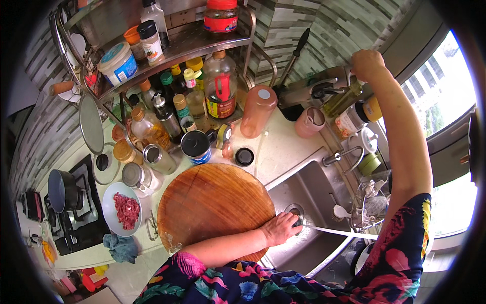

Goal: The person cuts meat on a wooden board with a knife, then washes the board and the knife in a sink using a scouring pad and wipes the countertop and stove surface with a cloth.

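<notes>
My left hand (279,230) reaches over the right rim of a round wooden cutting board (216,205), above the steel sink (315,182). Something dark shows at its fingertips, beside the sink drain; I cannot tell whether the hand holds it. A white strip (341,230), perhaps a hose, runs right from near the fingers. My right hand (367,65) is stretched far forward by the window, fingers curled, at the end of a metal piece in the knife and scissors holder (300,95). What it grips is hidden. The board's front edge passes beneath my left forearm.
A plate of chopped raw meat (127,212) sits left of the board, near a gas stove with a dark pot (62,192). Bottles and jars crowd a metal rack (182,53) behind. A faucet (343,155) and dish rack (370,209) border the sink. A blue cloth (120,247) hangs over the counter edge.
</notes>
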